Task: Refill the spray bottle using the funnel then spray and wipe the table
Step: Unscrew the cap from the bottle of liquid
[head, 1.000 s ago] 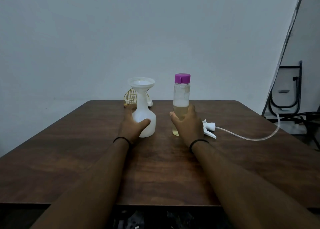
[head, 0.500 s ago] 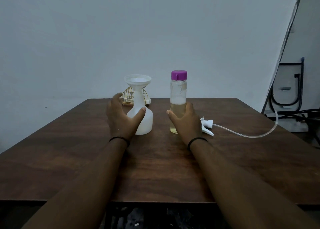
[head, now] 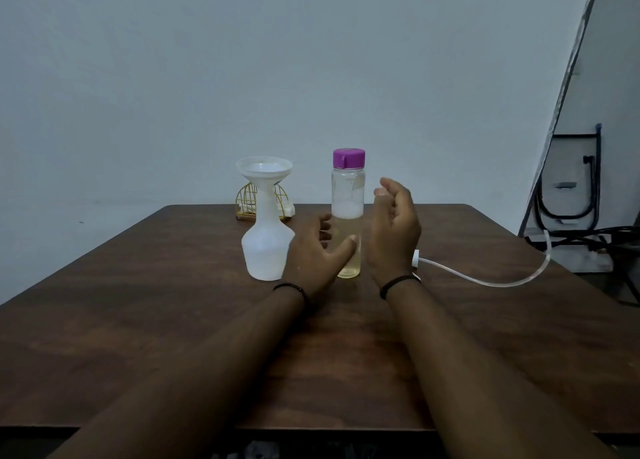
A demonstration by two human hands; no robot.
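A white spray bottle (head: 266, 250) stands uncapped at the table's middle with a white funnel (head: 265, 169) seated in its neck. Right of it stands a clear bottle (head: 347, 195) with a purple cap (head: 348, 158), holding yellowish liquid in its lower half. My left hand (head: 311, 257) is spread at that bottle's lower left, thumb across its front, not clearly gripping. My right hand (head: 394, 226) hovers open just right of the bottle, fingers curled, holding nothing. The spray head (head: 415, 256) is mostly hidden behind my right wrist; its clear tube (head: 502, 282) trails right.
The brown wooden table (head: 156, 302) reaches the wall. A gold wire holder (head: 247, 198) with white napkins sits behind the spray bottle at the far edge. Off the table's right side are a slanted metal frame (head: 568, 77) and black cables (head: 588, 240).
My left hand left the spray bottle and moved right to the clear bottle's base. My right hand let go of the clear bottle and lifted up to its right.
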